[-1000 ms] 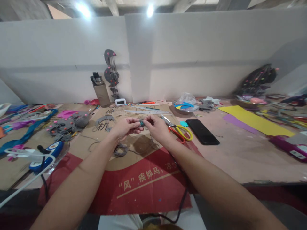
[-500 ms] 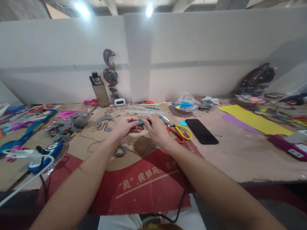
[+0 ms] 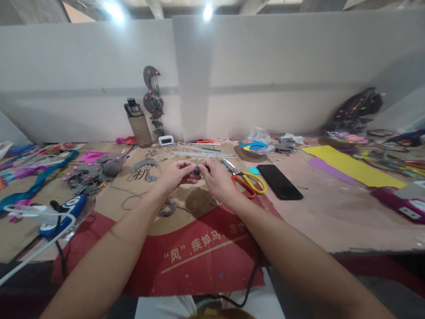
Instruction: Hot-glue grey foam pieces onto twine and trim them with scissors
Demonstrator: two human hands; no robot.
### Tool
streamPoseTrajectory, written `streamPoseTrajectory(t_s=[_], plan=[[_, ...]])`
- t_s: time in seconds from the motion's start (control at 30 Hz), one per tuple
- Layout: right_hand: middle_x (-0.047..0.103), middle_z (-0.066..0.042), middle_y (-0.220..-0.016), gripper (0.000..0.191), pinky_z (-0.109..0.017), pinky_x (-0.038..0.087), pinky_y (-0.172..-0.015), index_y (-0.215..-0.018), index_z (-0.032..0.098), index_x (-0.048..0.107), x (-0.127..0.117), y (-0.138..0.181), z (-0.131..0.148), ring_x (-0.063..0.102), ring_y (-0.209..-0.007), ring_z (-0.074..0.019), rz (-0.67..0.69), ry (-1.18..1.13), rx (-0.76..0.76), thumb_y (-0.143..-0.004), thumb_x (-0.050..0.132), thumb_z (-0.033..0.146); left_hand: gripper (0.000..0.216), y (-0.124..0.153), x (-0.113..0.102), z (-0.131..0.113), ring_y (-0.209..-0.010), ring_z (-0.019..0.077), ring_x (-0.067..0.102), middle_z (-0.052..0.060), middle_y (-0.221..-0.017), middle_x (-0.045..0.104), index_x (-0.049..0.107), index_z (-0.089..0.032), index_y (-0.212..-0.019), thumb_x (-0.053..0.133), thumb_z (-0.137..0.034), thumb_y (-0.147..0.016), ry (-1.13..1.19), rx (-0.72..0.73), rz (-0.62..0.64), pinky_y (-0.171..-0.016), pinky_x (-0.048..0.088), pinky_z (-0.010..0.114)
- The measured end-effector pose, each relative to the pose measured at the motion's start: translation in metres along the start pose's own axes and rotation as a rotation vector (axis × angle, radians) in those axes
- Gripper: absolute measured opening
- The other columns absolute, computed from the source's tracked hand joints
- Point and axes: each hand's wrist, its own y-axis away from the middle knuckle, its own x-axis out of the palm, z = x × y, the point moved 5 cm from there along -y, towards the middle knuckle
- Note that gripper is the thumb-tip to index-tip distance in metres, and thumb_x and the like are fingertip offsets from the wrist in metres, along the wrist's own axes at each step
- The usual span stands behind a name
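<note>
- A tiny dark teal piece [image 3: 196,169] was up between the two hands, over the middle of the cardboard. Most of it was hidden by the fingers, so its shape could not be told.
- The left hand [image 3: 178,176] had its fingers pinched close together on one side of the teal piece.
- The right hand [image 3: 216,178] had its fingers pinched on the other side, and the tips of both hands almost met.
- Under the hands lay a big flat sheet of red and tan cardboard [image 3: 202,270] with writing on it.
- A small coil of thin gray cord [image 3: 169,208] sat on the cardboard, near the left wrist.
- A curved gray strip [image 3: 146,165] lay to the left of the left hand.
- Just beside the right hand were scissors with one red and one yellow handle [image 3: 239,174], spread a little.
- Next to the scissors came a bright teal scrap [image 3: 254,170] and a flat black phone [image 3: 279,182].
- A pile of gray pieces with pink dots [image 3: 94,173] lay farther left.
- At the back of the pink tabletop [image 3: 332,219], a see-through brown bottle with a black lid [image 3: 141,129] stood by the pale wall [image 3: 99,57].
</note>
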Motion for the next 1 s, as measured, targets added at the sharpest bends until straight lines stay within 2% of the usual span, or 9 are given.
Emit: streamPoseTrajectory(t_s=[0.3, 0.5, 0.7, 1.0], plan=[[0.058, 0.000, -0.066, 0.024, -0.025, 0.031, -0.059, -0.070, 0.018, 0.055, 0.0020, -0.0001, 0.0004, 0.048, -0.062, -0.0123, -0.009, -0.046, 0.023, -0.087, 0.045, 0.032, 0.015, 0.0012, -0.0033, -0.0003, -0.056, 0.0123, 0.064, 0.002, -0.061, 0.062, 0.058, -0.012, -0.076, 0.066, -0.024, -0.074, -0.056, 0.011, -0.135, -0.052, 0.052, 0.022], [0.058, 0.000, -0.066, 0.024, -0.026, 0.034, -0.060, -0.069, 0.018, 0.054, 0.0047, 0.0000, 0.0008, 0.049, -0.063, -0.0128, 0.003, -0.111, 0.044, -0.086, 0.045, 0.033, 0.019, 0.0003, -0.0040, -0.0001, -0.055, 0.0116, 0.063, 0.002, -0.062, 0.061, 0.055, -0.012, -0.072, 0.067, -0.026, -0.073, -0.066, 0.044, -0.164, -0.052, 0.052, 0.022], [0.057, -0.001, -0.075, 0.008, -0.026, 0.038, -0.062, -0.082, 0.019, 0.051, 0.0034, 0.0023, 0.0019, 0.051, -0.066, -0.0130, -0.070, -0.184, 0.001, -0.081, 0.048, 0.026, 0.021, -0.0008, -0.0068, -0.0030, -0.055, 0.0106, 0.062, 0.000, -0.065, 0.060, 0.054, -0.013, -0.077, 0.069, -0.026, -0.071, -0.016, 0.098, -0.180, -0.055, 0.053, 0.023], [0.058, 0.000, -0.067, 0.020, -0.025, 0.036, -0.060, -0.070, 0.019, 0.053, 0.0013, 0.0013, 0.0043, 0.049, -0.062, -0.0120, -0.076, -0.187, 0.055, -0.083, 0.047, 0.033, 0.023, 0.0008, -0.0058, -0.0053, -0.058, 0.0117, 0.063, 0.002, -0.069, 0.062, 0.055, -0.013, -0.075, 0.070, -0.028, -0.069, -0.027, 0.147, -0.191, -0.056, 0.054, 0.026]])
